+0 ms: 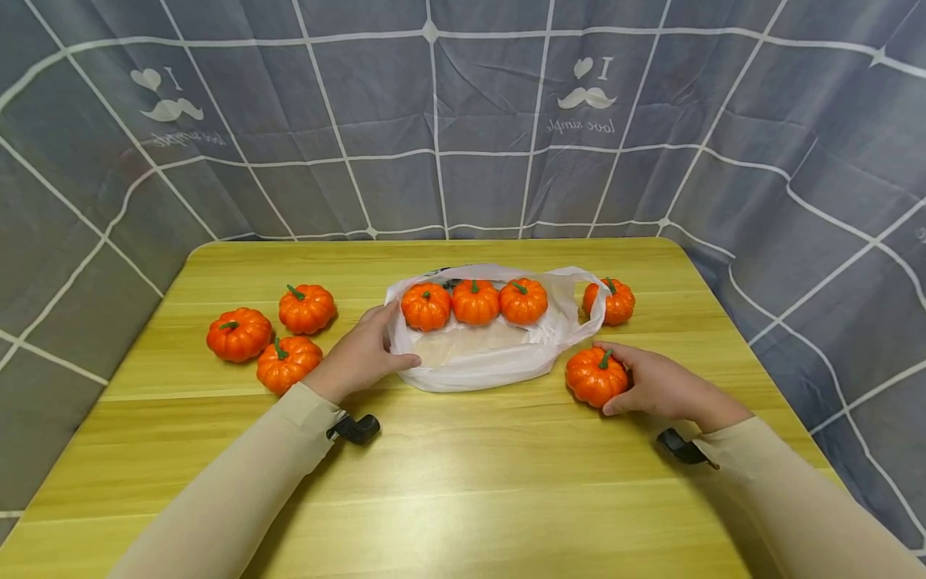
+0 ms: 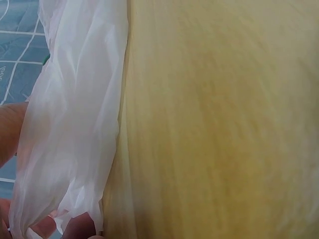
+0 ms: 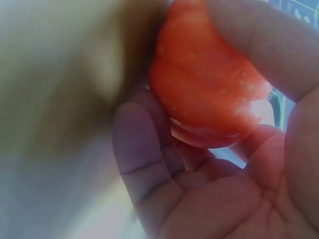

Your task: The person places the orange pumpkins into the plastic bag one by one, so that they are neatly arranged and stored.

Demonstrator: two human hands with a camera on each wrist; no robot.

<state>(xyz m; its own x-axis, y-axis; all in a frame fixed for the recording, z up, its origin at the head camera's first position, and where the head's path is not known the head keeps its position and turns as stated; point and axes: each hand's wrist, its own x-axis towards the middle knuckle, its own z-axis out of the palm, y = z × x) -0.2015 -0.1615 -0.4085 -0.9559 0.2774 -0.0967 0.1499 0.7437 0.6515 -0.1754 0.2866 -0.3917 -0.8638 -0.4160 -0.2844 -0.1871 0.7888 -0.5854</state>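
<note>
A wide counter [image 1: 463, 490] stretches under the left grip [image 1: 365, 354] and the right grip [image 1: 661, 388]. Between them lies a white bag [image 1: 477, 376], its side pinched in the left grip — likely to keep its mouth wide. Inside sits a row of pumpkins [image 1: 475, 304]. The loose pumpkins [image 1: 239, 334] lie left of the left grip; the lone pumpkin [image 1: 616, 305] is just past the right grip. The right grip is clamped on the held pumpkin [image 1: 593, 378], maybe so it won't roll. The right wrist view shows bent fingers [image 3: 137, 139] the head view hides — the left wrist view, bunched plastic.
</note>
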